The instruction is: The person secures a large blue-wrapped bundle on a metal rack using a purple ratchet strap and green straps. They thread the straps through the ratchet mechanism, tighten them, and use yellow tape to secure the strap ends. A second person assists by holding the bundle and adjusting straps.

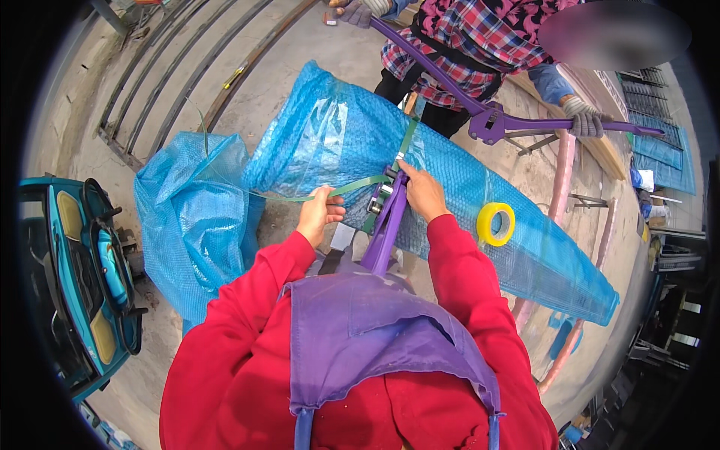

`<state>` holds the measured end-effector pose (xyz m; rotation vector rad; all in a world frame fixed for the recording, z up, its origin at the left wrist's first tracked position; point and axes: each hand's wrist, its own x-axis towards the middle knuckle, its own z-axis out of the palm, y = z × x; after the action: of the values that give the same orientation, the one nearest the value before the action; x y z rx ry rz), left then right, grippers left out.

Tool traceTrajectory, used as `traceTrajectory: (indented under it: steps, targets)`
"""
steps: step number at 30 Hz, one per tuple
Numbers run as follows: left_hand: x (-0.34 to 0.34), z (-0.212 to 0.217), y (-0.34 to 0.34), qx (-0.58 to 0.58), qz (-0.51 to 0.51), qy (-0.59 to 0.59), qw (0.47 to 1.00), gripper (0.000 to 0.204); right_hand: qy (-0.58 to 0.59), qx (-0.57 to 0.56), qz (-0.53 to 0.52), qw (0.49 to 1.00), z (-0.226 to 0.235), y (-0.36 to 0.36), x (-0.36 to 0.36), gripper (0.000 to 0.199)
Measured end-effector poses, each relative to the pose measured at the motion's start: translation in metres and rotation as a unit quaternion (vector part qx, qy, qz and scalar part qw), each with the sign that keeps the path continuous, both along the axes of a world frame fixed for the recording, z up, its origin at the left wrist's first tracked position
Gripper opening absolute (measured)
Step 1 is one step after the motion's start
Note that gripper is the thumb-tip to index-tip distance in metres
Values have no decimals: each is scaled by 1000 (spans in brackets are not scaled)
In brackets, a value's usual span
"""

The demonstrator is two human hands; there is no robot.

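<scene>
A long bundle wrapped in blue bubble wrap (457, 180) lies across in front of me. Around it runs a green strap (409, 139), threaded through a purple strapping tensioner (386, 232) that rests against the bundle's near side. My left hand (322, 215) pinches the strap's loose tail left of the tool. With fingers at the tensioner's head, my right hand (425, 193) grips its top end; part of that grip is hidden. On the wrap to the right sits a roll of yellow tape (484, 223).
Loose blue bubble wrap (191, 217) heaps at the left, near a teal vehicle (75, 277). Metal bars (180, 82) lie far left. Across the bundle, a co-worker in a checked garment (457, 60) holds a long-handled purple sealer (487, 120). Pink-wrapped lengths (564, 176) lie right.
</scene>
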<state>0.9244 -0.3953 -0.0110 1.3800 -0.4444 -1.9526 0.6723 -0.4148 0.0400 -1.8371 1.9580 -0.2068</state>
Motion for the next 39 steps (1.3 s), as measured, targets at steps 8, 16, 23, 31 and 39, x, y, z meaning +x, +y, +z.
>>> traceTrajectory:
  steps: [8,16,23,31,39]
  targets:
    - [46,4,-68,-123,260,-140,947,39,-356,-5,-276,892,4,58,-72,29]
    - [75,86,-107,-250,350,69,900,25,-434,-258,-408,761,85,89,-159,29]
    - [103,161,-132,-313,346,124,876,22,-485,-443,-426,622,141,117,-188,30]
    - [89,222,-175,-393,269,18,879,25,-617,-448,-386,520,173,108,-217,32]
    - [101,240,-201,-361,256,-64,894,17,-675,-480,-318,461,203,73,-246,34]
